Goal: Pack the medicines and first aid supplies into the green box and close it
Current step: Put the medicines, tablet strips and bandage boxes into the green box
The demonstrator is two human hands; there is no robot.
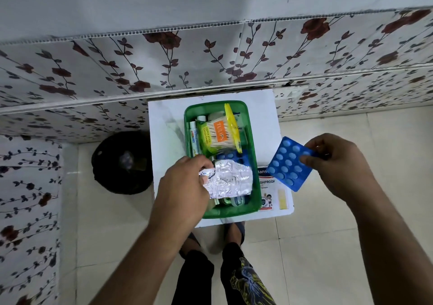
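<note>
- The green box (pixel 251 154) sits open on a small white worktop (pixel 164 126) pushed against the floral wall, already well filled: a pack of cotton swabs (pixel 216 133), a tube (pixel 194 138) along its left wall, and a blue strip (pixel 228 157) partly buried lower down.
- The left hand (pixel 185 187) is over the near half of the box, its fingers (pixel 205 164) pinched on the edge of a silver foil blister strip (pixel 230 179) that lies across the contents.
- That foil looks thin and crinkly; I'd judge it light and easily creased, best held by an edge, as it is now, and laid flat rather than pushed down.
- The right hand (pixel 337 161) holds a blue blister pack (pixel 289 164) in the air just right of the box, fingertips gripping its far corner, the pill side facing up.
- The pack looks stiffish yet bendable and nearly weightless; an edge grip should suit it, sliding it in flat on top.
- Under it, touching the box's right wall, a box of plasters (pixel 271 194) lies on the worktop, not yet packed.
- I see no lid anywhere, so closing seems some way off.
- A dark bin (pixel 121 161) stands on the floor to the left; the person's feet are below the worktop.
</note>
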